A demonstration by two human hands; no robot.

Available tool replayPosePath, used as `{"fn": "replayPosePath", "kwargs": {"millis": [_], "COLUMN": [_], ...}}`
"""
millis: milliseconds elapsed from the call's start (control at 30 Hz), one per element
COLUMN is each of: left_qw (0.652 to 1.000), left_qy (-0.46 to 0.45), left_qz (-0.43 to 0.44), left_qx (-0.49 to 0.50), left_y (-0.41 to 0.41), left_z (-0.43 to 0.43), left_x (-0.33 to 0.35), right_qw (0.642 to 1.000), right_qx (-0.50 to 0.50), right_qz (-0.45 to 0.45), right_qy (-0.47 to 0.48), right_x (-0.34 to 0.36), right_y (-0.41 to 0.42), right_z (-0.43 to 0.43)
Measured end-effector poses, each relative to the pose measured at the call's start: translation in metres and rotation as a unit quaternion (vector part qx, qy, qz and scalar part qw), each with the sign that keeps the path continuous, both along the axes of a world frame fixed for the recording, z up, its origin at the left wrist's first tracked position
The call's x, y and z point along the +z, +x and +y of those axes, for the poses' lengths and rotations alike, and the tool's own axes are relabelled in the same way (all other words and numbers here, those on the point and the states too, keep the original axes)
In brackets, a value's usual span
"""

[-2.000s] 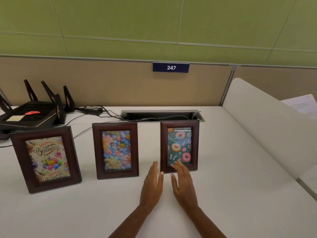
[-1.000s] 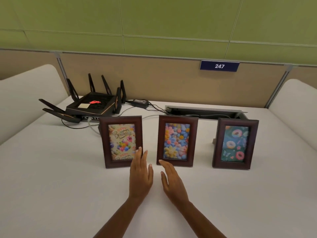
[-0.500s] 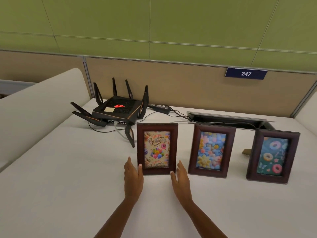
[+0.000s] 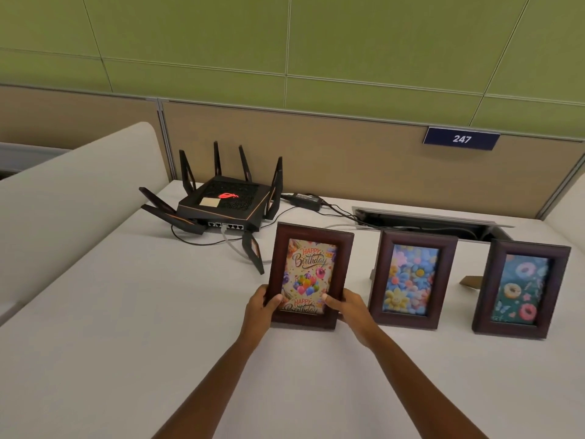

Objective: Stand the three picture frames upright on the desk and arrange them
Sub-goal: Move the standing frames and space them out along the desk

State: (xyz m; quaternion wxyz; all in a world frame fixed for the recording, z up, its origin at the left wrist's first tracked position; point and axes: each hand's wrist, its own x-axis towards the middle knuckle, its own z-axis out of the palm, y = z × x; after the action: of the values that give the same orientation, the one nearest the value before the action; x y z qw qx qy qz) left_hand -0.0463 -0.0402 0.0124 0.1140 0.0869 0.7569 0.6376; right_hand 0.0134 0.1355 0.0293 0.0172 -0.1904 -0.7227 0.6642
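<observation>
- I have the birthday frame [image 4: 311,275] gripped by its two lower corners, because holding it low and on both sides lets me shift or square it without tipping it.
- My left hand [image 4: 259,307] wraps the frame's lower left edge, thumb pressed on the front of the wood near the picture, the other fingers hidden behind.
- My right hand [image 4: 349,307] mirrors it on the lower right edge, thumb across the front, fingers out of sight at the back, so both hands are clamped on this one frame.
- Both forearms reach forward from the bottom of the view and converge on the frame, wrists low near the desk [image 4: 126,343].
- The frame stands upright at the left end of the row, its base at or just on the desk surface; I cannot tell whether it is slightly lifted.
- The flower frame [image 4: 413,277] stands just beside it to the right, apart from my hand, and the donut frame [image 4: 520,288] stands further right, each propped on a back stand.
- All three face me in a rough line, so I judge the standing-up is done and what remains is evening out spacing and angle.
- The router [image 4: 221,204] sits close behind, one antenna near the frame's left side, so I should keep the frame clear of it.
</observation>
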Motion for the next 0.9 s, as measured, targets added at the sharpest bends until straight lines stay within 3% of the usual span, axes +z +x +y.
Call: {"fn": "replayPosePath", "kwargs": {"millis": [367,633,900], "left_qw": [0.997,0.989,0.990], "left_qy": [0.073,0.148,0.129], "left_qz": [0.002,0.002,0.031], "left_qx": [-0.003,0.006,0.039], "left_y": [-0.036,-0.065,-0.105], "left_z": [-0.054,-0.077,-0.122], "left_x": [0.021,0.045,0.057], "right_qw": [0.996,0.991,0.990], "right_qx": [0.008,0.010,0.059], "right_qz": [0.085,0.136,0.123], "right_qy": [-0.036,0.009,-0.025], "right_x": [0.032,0.076,0.080], "right_y": [-0.043,-0.077,-0.125], "right_z": [-0.052,-0.082,-0.122]}}
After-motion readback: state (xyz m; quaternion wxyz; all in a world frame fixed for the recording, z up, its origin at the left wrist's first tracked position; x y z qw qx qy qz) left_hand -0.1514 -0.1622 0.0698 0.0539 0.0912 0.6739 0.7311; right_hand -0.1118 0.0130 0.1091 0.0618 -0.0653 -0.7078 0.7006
